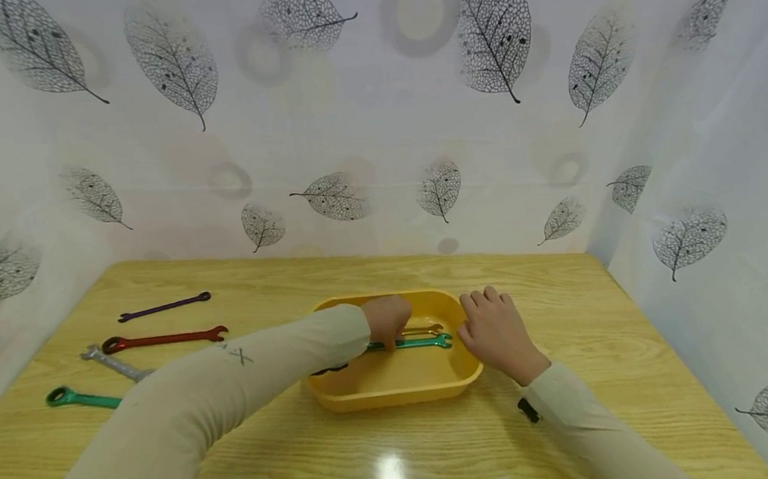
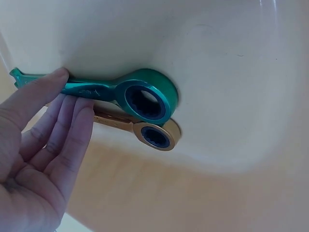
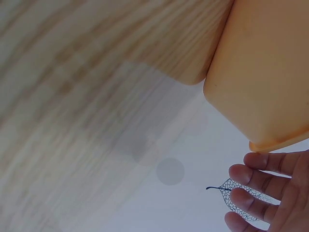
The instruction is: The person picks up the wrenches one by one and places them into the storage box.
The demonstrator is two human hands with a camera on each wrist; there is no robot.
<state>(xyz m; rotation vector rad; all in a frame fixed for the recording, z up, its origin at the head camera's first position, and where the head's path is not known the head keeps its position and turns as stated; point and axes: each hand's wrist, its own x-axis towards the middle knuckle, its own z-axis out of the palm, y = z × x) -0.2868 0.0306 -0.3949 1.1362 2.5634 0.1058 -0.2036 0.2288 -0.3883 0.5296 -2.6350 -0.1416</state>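
Observation:
Inside the yellow plastic tray [image 1: 400, 396], my left hand [image 1: 387, 319] pinches a green ratcheting combination wrench [image 2: 91, 90] by its shaft, thumb on one side and fingers on the other. Its ring end points away from the fingers in the left wrist view, and its open end shows to the right in the head view. A thinner gold wrench [image 2: 157, 136] lies alongside, ring ends side by side. At the tray's right rim, my right hand [image 1: 499, 333] holds the edge, its thumb over the rim and a fingertip against the outside lip [image 3: 280, 144].
On the wooden table's left side lie a purple wrench [image 1: 165, 306], a red wrench [image 1: 166, 339], a silver wrench [image 1: 116, 364] and another green wrench [image 1: 84, 399], partly behind my left sleeve [image 1: 230, 380]. A leaf-patterned curtain [image 1: 371, 116] stands behind the table.

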